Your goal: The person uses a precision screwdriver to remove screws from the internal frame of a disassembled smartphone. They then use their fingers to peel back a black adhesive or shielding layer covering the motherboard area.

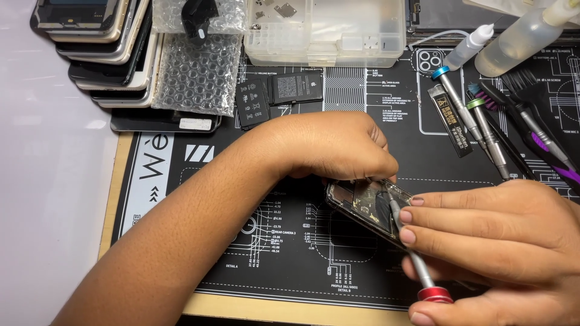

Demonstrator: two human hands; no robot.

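Your left hand (329, 148) is curled over the top end of the opened phone (368, 208), fingers pressed down on its edge to pin it to the black repair mat (290, 253). Your right hand (501, 241) is pinching a precision screwdriver with a red cap (414, 250), fingertips closed round the shaft, tip down inside the phone's frame near the upper end. The phone sits tilted on the mat, roughly in the middle, between both hands.

What I'd watch: the driver is leaning, not straight up, so if the bit isn't seated square it could cam out and strip the tiny screw head, or skid across the board inside. Can't see the actual tip contact, your fingers cover it.

Also, a loosened screw could hop off onto the dark mat and vanish. The clear parts organizer (326, 33) is way up at the back, behind the loose batteries (278, 93).

The spare screwdrivers (477, 124) and squeeze bottles (513, 36) sit close to your right wrist, so a careless pull-back could knock them.
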